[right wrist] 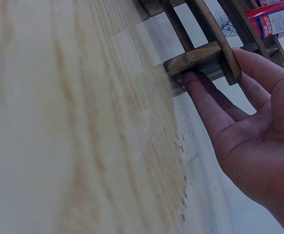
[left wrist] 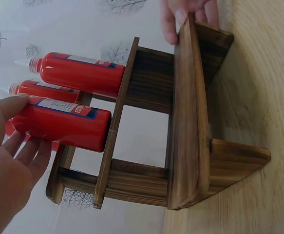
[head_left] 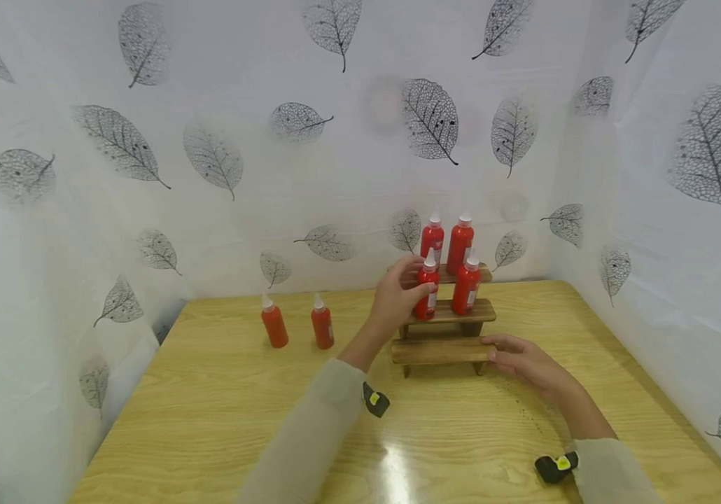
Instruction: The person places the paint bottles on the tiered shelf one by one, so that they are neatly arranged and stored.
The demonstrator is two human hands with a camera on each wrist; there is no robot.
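Note:
My left hand (head_left: pixel 393 299) grips a red squeeze bottle (head_left: pixel 425 306) with a pointed white nozzle, thumb on the near side and fingers behind. In the left wrist view this bottle (left wrist: pixel 64 126) stands upright at the left of the middle step, its base right at the board. Beside it is a second red bottle (head_left: pixel 465 291). Two more red bottles (head_left: pixel 459 250) stand on the top step behind. My right hand (head_left: pixel 533 365) pinches the right end of the bottom step of the dark wooden tiered stand (head_left: pixel 439 351), its fingertips (right wrist: pixel 193 80) against the end support.
Two more red bottles, one (head_left: pixel 275 326) further left and one (head_left: pixel 323 327) nearer the stand, stand on the wood-grain table (head_left: pixel 209 420). White sheeting (head_left: pixel 348 182) with leaf prints encloses the table at the back and sides.

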